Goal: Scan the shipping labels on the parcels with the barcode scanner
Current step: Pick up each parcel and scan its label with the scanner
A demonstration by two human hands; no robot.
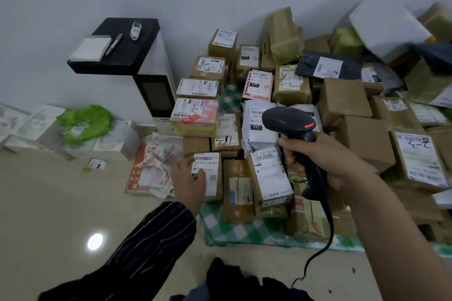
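Right hand (325, 156) wraps its fingers round the scanner (297, 140), head aimed toward twelve o'clock over the parcels (269, 110) heaped on the floor. Left hand (188, 175) rests fingers spread flat on the label (206, 168) of a small box (215, 179), gripping nothing, at the heap's seven o'clock corner. This looks like the lining-up step: next the scanner head must swing toward nine o'clock and down onto that barcode.

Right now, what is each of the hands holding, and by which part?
Right hand grips the barcode scanner by its handle, head pointing at the parcels. Left hand holds nothing; its fingers rest on the label of a small box.
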